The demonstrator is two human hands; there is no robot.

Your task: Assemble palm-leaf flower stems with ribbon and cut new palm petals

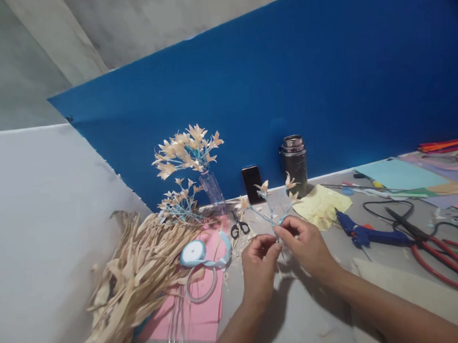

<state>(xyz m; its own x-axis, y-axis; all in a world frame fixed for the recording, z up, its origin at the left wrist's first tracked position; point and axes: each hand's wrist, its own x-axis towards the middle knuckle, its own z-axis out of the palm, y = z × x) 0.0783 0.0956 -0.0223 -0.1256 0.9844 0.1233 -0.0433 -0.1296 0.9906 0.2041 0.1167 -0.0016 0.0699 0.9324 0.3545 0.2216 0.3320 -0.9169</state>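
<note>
My left hand [260, 264] pinches the lower end of a small spray of artificial flowers [270, 207], just above the table. It has several cream blooms on thin stems wrapped in light blue. Slightly higher, my right hand [305, 243] closes thumb and fingers on the same spray, where the stems come together. A bit of light blue tape shows at the right fingertips; the fingers hide most of the join. Left of my hands, a roll of light blue tape [193, 253] has its loose end curling out.
Dried husks [142, 278] and pink paper [200, 316] lie left, before a bottle of finished flowers [212, 187]. Small scissors [239, 228], a phone [251, 183] and a flask [294, 165] are behind. A blue glue gun [370, 234] and red-handled shears [444, 257] lie right.
</note>
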